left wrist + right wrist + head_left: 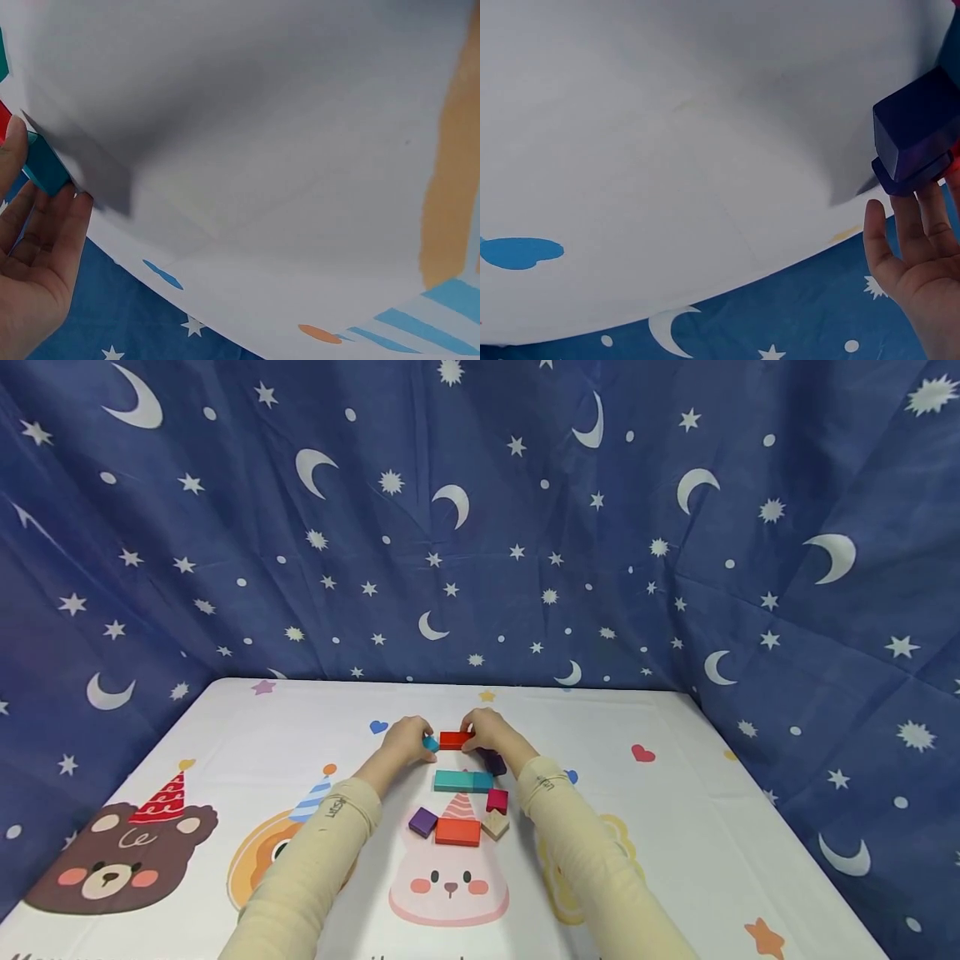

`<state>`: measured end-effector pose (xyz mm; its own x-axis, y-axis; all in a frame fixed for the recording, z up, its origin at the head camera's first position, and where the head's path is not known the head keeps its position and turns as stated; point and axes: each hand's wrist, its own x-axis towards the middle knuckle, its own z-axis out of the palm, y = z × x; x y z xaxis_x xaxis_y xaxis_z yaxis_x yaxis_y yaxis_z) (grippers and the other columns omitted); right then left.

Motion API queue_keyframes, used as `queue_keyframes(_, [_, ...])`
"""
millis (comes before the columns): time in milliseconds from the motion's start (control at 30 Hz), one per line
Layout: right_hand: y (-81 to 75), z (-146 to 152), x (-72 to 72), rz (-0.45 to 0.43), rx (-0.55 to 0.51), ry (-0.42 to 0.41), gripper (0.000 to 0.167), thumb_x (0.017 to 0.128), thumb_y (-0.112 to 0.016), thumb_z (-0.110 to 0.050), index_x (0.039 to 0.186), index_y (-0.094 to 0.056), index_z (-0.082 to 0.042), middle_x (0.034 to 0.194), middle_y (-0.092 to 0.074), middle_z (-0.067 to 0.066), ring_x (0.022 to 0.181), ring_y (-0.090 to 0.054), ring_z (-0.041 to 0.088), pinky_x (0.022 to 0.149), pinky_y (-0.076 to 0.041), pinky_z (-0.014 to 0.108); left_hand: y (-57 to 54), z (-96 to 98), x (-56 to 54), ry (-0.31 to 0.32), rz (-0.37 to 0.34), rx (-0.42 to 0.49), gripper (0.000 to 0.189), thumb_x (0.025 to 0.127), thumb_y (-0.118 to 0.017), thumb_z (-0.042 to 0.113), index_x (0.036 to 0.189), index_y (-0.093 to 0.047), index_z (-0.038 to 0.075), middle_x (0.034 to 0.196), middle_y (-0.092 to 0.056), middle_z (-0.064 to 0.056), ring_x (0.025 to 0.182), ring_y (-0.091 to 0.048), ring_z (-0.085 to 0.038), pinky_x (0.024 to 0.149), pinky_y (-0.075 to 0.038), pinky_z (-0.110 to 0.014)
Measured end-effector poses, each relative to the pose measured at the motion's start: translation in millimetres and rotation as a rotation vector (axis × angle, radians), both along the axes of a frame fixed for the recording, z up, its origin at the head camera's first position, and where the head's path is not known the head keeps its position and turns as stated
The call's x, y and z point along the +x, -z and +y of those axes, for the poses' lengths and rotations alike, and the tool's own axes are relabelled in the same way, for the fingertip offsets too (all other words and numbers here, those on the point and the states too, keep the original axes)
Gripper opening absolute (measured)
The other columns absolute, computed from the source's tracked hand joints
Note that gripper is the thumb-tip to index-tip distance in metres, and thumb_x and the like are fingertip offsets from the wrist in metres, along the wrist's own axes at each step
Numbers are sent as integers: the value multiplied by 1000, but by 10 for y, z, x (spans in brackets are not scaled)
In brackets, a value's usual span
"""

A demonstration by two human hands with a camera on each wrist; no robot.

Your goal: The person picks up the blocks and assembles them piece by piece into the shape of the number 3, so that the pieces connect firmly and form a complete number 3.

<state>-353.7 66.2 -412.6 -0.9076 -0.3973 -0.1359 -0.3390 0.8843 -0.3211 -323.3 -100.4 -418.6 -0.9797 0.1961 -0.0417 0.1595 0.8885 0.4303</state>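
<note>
Near the far side of the table, my left hand [407,739] pinches a small teal block [431,743] between thumb and fingers. The left wrist view shows that teal block [46,165] between the thumb and fingers of the left hand [41,255]. To its right, my right hand [489,730] grips the right end of a red block [453,741], and its fingers partly hide that end. Dark purple blocks [492,762] lie beside the right hand. In the right wrist view, dark purple blocks [916,124] cover part of the right hand [922,262] and the red block.
Nearer me lie a long teal block with a darker blue-green end [457,781], a crimson block [497,801], a purple block [423,822], an orange-red block [457,832] and a plain wooden block [495,824]. A starry blue curtain [480,568] hangs behind the printed white tabletop [615,735].
</note>
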Motion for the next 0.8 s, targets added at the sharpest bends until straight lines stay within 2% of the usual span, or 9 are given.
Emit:
queue_keyframes(333, [10, 24, 4, -52, -40, 15, 38, 79, -76, -14, 115, -65, -5, 113, -65, 13, 101, -60, 24, 95, -49, 34, -19, 9, -15, -3, -29, 3, 53, 71, -82, 18, 116, -63, -3, 117, -65, -17, 106, -59, -32, 96, -47, -43])
queue_keyframes(567, [23, 75, -28, -79, -69, 4, 40, 78, -76, -15, 114, -64, -3, 110, -66, 14, 98, -59, 23, 93, -49, 34, -1, -5, -15, -21, -45, 30, 56, 73, -81, 21, 120, -61, -2, 108, -66, -17, 98, -60, -28, 93, -48, -41])
queue_keyframes(800, [24, 152, -41, -68, -144, 5, 36, 84, -70, -16, 118, -63, -4, 113, -64, 15, 99, -61, 25, 90, -52, 34, -29, -21, 3, -14, -43, 58, 51, 83, -72, 29, 121, -60, -2, 107, -67, -17, 96, -61, -27, 89, -50, -40])
